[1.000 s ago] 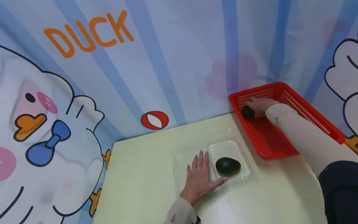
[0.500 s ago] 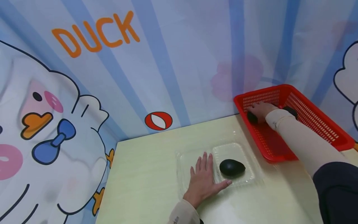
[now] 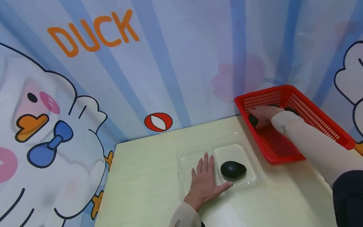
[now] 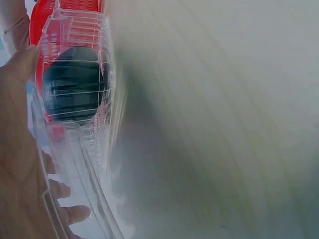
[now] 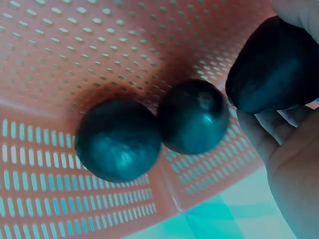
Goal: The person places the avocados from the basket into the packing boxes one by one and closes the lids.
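In the head view, my left hand [image 3: 202, 184] lies with straight, spread fingers on one half of a clear plastic clamshell box [image 3: 248, 151]. A dark green avocado [image 3: 233, 169] rests in the box's other half, beside my left thumb; the left wrist view shows it through the ribbed wall. My right hand [image 3: 263, 116] is inside the red plastic basket [image 3: 272, 151], holding another avocado [image 5: 276, 69] between thumb and fingers. Next to that one, in the right wrist view, sit two more avocados, one on the left [image 5: 119, 142] and one in the middle [image 5: 194, 117].
The pale table [image 3: 144, 170] carries the box, with the basket to its right against the back wall. A blue-striped cloth [image 3: 181, 63] with duck pictures hangs behind and at the sides. My right sleeve [image 3: 317, 145] crosses over the basket's near right rim.
My right hand has shifted slightly toward me within the basket, its fingers now more curled round the avocado. Dark parts of other avocados now show past the right hand and sleeve. My left hand stays put.
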The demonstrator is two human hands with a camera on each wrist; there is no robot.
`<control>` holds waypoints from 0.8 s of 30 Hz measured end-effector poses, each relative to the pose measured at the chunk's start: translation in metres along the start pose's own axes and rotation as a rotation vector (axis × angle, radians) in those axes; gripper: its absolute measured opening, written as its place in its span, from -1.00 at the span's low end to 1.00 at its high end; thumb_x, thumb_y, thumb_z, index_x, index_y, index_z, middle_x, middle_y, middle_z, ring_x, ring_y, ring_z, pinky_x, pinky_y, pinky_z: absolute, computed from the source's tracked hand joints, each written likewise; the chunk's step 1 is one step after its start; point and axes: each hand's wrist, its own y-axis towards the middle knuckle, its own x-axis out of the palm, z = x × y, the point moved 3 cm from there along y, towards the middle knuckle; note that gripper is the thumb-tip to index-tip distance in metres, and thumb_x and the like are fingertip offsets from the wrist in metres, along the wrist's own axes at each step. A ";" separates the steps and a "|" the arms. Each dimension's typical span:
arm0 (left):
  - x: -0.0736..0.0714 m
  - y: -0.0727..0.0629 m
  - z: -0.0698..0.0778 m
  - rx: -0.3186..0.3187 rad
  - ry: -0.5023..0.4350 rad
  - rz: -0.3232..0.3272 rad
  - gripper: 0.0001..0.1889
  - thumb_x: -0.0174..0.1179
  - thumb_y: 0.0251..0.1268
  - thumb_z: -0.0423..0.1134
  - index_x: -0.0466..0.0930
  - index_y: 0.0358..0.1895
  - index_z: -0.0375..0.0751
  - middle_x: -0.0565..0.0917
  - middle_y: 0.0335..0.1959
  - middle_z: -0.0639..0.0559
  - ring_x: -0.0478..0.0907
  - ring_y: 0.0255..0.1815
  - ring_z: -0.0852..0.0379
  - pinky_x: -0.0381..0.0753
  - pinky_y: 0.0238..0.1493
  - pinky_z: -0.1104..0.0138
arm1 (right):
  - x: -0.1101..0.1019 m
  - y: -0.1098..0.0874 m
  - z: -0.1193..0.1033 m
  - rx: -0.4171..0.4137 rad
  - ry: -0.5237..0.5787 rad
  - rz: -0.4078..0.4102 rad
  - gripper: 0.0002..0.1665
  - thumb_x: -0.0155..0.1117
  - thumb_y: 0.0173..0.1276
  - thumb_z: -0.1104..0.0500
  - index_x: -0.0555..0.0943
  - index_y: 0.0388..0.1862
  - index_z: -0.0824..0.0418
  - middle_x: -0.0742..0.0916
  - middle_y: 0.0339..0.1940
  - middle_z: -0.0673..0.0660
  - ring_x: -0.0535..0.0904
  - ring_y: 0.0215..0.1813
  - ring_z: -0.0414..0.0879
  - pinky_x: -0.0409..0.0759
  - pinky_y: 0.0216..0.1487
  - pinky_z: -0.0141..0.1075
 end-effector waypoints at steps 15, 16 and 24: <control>0.001 0.000 0.000 0.001 0.019 0.015 0.21 -0.14 0.11 0.70 -0.10 0.67 -0.09 -0.11 0.70 -0.02 0.04 0.64 -0.15 0.29 0.34 -0.34 | -0.043 -0.065 -0.024 -0.088 -0.061 0.190 -0.08 0.72 -0.14 -0.03 0.51 0.21 0.19 0.67 0.04 0.18 0.58 0.03 0.09 0.64 0.04 0.22; 0.001 0.000 0.000 0.002 0.018 0.016 0.21 -0.14 0.11 0.70 -0.09 0.67 -0.09 -0.10 0.70 -0.02 0.04 0.64 -0.16 0.29 0.33 -0.35 | -0.044 -0.069 -0.026 -0.090 -0.065 0.191 -0.06 0.72 -0.13 -0.04 0.51 0.24 0.19 0.66 0.08 0.19 0.58 0.06 0.10 0.63 0.04 0.23; 0.000 0.001 -0.001 0.007 0.010 0.013 0.22 -0.14 0.11 0.70 -0.09 0.66 -0.10 -0.11 0.70 -0.02 0.05 0.64 -0.16 0.29 0.34 -0.35 | -0.049 -0.089 -0.055 -0.156 -0.081 0.215 -0.20 0.67 -0.06 -0.02 0.50 0.16 0.08 0.65 0.02 0.11 0.57 0.01 0.03 0.69 -0.03 0.10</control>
